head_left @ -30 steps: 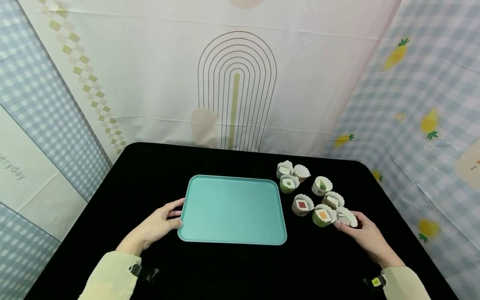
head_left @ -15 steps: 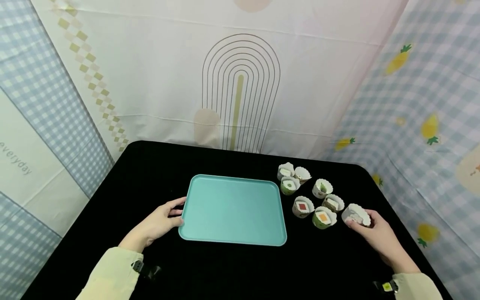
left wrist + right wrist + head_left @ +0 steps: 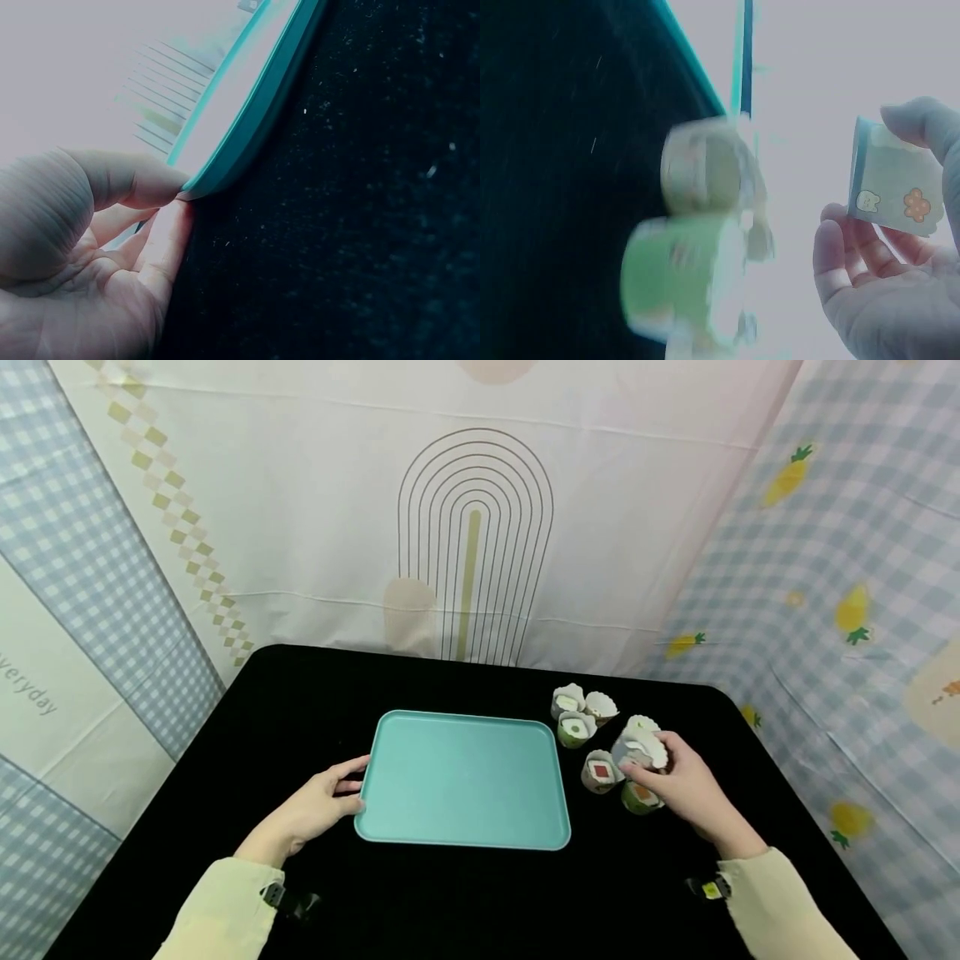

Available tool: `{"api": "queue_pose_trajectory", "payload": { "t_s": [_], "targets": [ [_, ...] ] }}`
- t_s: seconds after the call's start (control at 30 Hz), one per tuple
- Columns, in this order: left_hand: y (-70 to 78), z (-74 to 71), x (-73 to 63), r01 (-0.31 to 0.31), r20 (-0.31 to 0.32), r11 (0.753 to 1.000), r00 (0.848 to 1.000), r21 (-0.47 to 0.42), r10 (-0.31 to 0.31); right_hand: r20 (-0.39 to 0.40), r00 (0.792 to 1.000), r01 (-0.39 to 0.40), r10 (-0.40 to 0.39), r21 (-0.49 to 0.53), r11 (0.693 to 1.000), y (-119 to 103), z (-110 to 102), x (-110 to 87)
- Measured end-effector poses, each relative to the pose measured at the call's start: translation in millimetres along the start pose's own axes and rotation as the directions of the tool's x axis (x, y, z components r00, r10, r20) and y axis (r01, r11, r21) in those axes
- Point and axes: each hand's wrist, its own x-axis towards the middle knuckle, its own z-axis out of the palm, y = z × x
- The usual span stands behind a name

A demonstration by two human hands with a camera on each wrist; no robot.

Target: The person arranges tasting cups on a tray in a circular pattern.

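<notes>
A turquoise rectangular tray (image 3: 465,781) lies on the black table. My left hand (image 3: 311,814) is at its left side; in the left wrist view thumb and finger pinch the tray's rim (image 3: 244,124). My right hand (image 3: 701,793) grips a pale scalloped paper baking cup (image 3: 647,749) by its side, raised over the other cups. In the right wrist view the held baking cup (image 3: 900,180) shows a small bear and an orange flower print. Beneath and beside it are a green cup with an orange square (image 3: 637,800) and a cup with a red square (image 3: 600,772).
Three cups cluster behind the tray's right corner: a white one (image 3: 567,702), a green one (image 3: 575,731) and another pale one (image 3: 602,707). Partly hidden behind the held cup is a further cup (image 3: 642,723). Patterned cloth (image 3: 600,527) hangs behind the table.
My right hand has lifted the pale baking cup from the right end of the group, first slightly right, then leftward over the other cups. The left hand stays at the tray.
</notes>
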Motion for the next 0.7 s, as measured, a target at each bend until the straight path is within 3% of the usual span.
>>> {"api": "queue_pose_trajectory", "payload": {
  "t_s": [0.3, 0.53, 0.7],
  "targets": [
    [0.6, 0.2, 2.2, -0.005, 0.001, 1.000, 1.000, -0.008, 0.005, 0.107, 0.994, -0.017, 0.000, 0.151, 0.988, -27, 47, 30.9],
    [-0.6, 0.7, 2.2, -0.004, -0.002, 1.000, 1.000, -0.002, 0.004, 0.114, 0.992, 0.046, -0.058, 0.099, 0.994, -38, 79, 50.3],
    [-1.6, 1.3, 2.1, -0.001, -0.008, 1.000, 1.000, -0.003, 0.001, 0.128, 0.990, 0.044, -0.057, 0.100, 0.994, -43, 97, 58.9]
  ]
}}
